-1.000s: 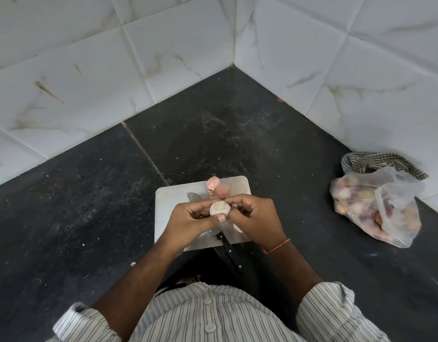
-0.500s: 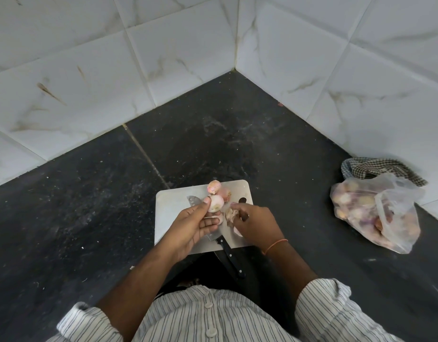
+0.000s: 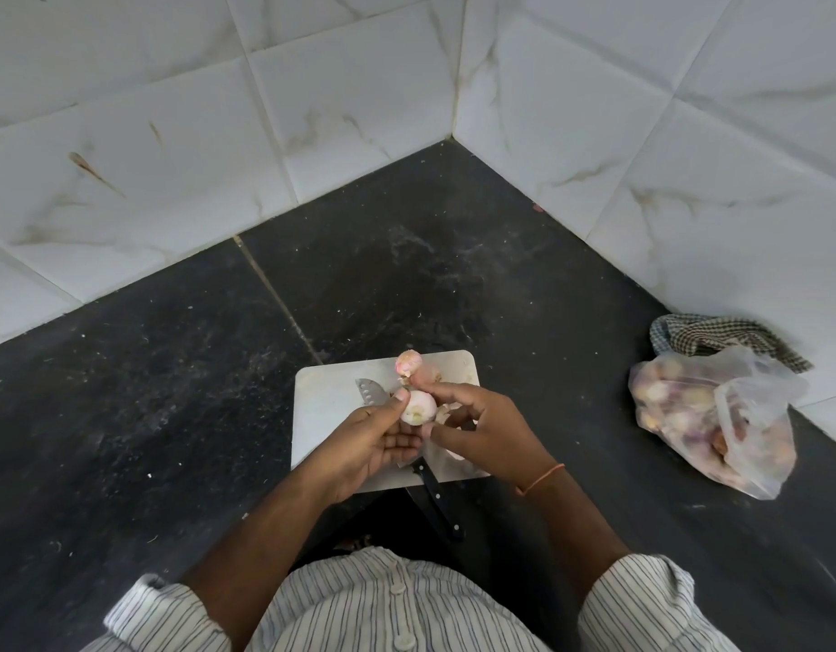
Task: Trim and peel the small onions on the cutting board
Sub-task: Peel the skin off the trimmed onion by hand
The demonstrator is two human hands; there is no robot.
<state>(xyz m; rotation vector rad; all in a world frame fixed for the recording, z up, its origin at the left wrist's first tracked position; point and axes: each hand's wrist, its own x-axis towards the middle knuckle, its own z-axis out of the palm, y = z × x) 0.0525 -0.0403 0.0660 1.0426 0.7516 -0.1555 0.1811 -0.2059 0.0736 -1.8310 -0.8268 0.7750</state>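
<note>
A dark stone counter (image 3: 171, 392) meets white tiled walls. Above the white cutting board (image 3: 326, 407), a pale, mostly peeled onion (image 3: 418, 407) sits gripped in the left hand (image 3: 374, 444); the right hand (image 3: 482, 430) pinches its top, fingers curled.

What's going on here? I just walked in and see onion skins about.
A person is peeling a small onion by hand over a white cutting board. The left hand holds it, while the right hand pinches at its top. The knife lies unused on the board, handle towards the person. Another onion sits at the board's far edge. A bag of onions lies to the right, a checked cloth behind it.
</note>
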